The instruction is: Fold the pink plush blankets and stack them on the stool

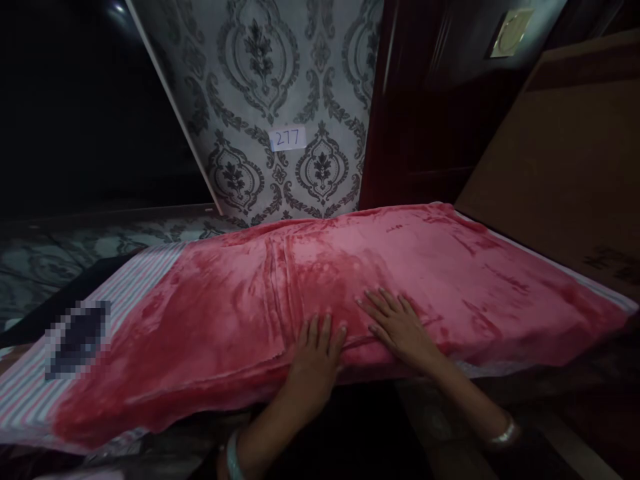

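Observation:
A plush red-pink cloth (pixel 215 333), like a blanket, lies spread over a long table-like surface. My left hand (pixel 315 363) rests flat on its near part, fingers stretched out and pointing away from me. To its right, my right hand (pixel 400 330) lies flat on the same cloth with its fingers spread. Several raised folds run away from me through the cloth, just left of my hands. Both hands touch the cloth from above and grip nothing. Darker and lighter patches show in the pile.
A striped cloth (pixel 135 280) shows under the red one at the left, with a blurred dark object (pixel 80 340) on it. A large dark screen (pixel 95 107) stands at back left. A cardboard box (pixel 565 153) stands at right. A paper marked 277 (pixel 287 138) is on the patterned wall.

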